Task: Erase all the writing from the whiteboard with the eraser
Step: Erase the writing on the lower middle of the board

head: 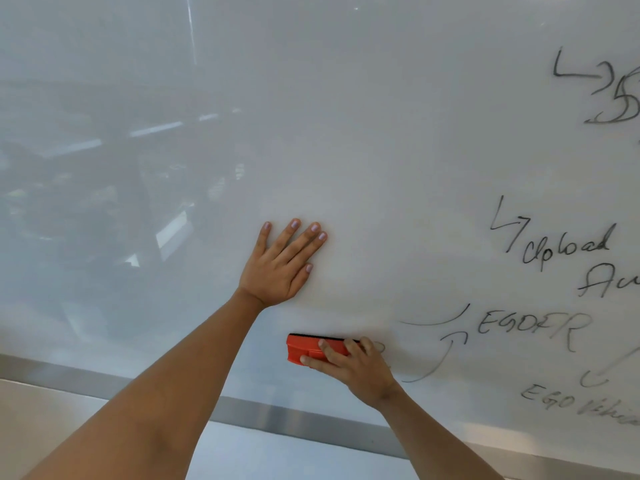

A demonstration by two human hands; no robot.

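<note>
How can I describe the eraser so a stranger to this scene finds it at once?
Look low on the whiteboard, just above its grey bottom frame. Below the left hand laid flat on the board, the right hand grips the eraser. It is the only orange thing, with a black strip along its top edge.

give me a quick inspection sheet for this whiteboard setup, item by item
surface: whiteboard, glossy, bare at left and centre, with room reflections at left
job's things: orange eraser against the board low down; black writing, arrows and words, fills the right side
clutter: nothing seen
grippers: left hand flat on the board, fingers straight; right hand grips the eraser
cables: nothing seen
surroundings: metal frame along the board's bottom edge, pale wall below it
</note>
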